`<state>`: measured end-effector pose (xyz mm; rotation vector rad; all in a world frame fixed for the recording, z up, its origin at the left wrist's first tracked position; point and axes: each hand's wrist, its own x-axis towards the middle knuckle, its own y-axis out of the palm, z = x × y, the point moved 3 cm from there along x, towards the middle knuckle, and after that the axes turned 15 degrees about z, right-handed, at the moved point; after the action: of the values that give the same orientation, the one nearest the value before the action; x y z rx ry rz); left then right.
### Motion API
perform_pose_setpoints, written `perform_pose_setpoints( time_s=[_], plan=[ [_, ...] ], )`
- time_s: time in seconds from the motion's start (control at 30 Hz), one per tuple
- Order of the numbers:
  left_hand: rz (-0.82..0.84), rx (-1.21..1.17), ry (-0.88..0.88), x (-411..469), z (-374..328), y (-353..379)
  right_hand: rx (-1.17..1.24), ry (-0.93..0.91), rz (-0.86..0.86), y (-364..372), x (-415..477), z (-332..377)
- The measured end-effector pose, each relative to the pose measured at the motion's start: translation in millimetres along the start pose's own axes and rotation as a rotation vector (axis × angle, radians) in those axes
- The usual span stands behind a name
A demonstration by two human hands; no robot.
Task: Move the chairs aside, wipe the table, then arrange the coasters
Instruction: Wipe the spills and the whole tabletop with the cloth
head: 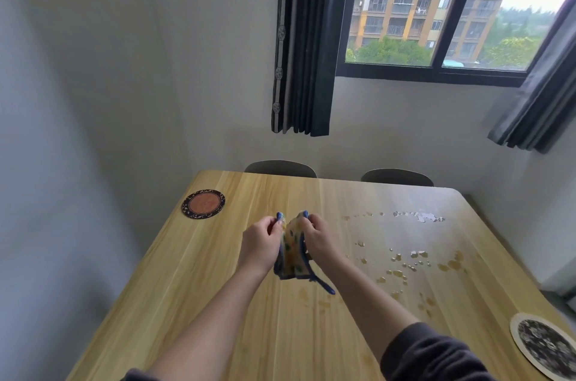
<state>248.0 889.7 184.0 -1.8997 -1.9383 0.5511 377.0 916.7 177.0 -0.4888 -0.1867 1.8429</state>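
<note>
1. The cloth (293, 251), yellow with a pattern and a blue border, was in the air just above the middle of the bench (218, 302), bunched between both hands. It did not seem to touch the wood
2. The wiping looked not yet done. Many drops and small puddles of spilled liquid (405, 259) lay on the right half of the bench, and some faint marks lay under the cloth too
3. The coasters were not arranged, in my judgement. The red coaster (203, 204) lay near the far left corner and the black and white coaster (544, 344) lay at the near right edge, well apart from each other
4. The left chair (280, 168) and the right chair (396, 177) stood just behind the far edge of the bench, with only their backs visible. Whether any chairs on the near side were moved aside, the view did not show
5. The left hand (260, 238) was closed on the upper left edge of the cloth, pinching it between the thumb and the curled fingers
6. The right hand (318, 235) gripped the upper right edge in the same way, near the left hand, and a loop of the blue border hung down below its wrist
</note>
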Motion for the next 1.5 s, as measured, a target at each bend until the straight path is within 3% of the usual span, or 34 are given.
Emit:
perform_pose_setpoints(
  time_s=[0.3, 0.53, 0.77, 0.93, 1.03, 1.1, 1.17, 1.27, 1.37, 1.5],
  plan=[
    [0.047, -0.115, 0.029, -10.5, 3.4, 3.2, 0.208, -0.015, 0.086, 10.7, -5.7, 2.4],
    [0.195, -0.437, 0.049, -24.6, 3.8, 3.8, 0.409, 0.019, 0.104, 10.6, -8.1, -2.1],
    [0.259, -0.674, -0.107, -26.9, 7.7, 0.6, 0.559, 0.077, 0.182, 18.7, -6.5, -14.3],
    [0.364, -0.845, -0.175, -27.4, 14.3, 8.9, 0.541, 0.109, 0.098, 18.1, -8.2, -21.3],
    [0.34, -0.876, -0.292, -31.7, 23.5, 10.6, 0.511, 0.154, 0.042, 16.2, -10.5, -24.0],
    [0.241, -0.714, -0.362, -31.0, 35.7, 6.0, 0.53, 0.16, 0.119, 16.3, -13.4, -23.2],
    [0.196, -0.619, -0.367, -33.2, 45.0, -3.3, 0.639, 0.13, 0.316, 19.9, -18.0, -18.2],
    [0.385, -0.896, -0.324, -42.1, 48.6, -4.5, 0.748, 0.096, 0.416, 17.8, -28.6, -4.7],
    [0.274, -0.856, -0.324, -57.9, 45.4, -4.5, 0.396, 0.075, 0.173, 13.5, -31.5, -8.2],
    [-0.133, -0.243, -0.338, -76.1, 42.5, -5.2, -0.051, -0.031, -0.061, 42.1, -42.9, -23.8]
  ],
)
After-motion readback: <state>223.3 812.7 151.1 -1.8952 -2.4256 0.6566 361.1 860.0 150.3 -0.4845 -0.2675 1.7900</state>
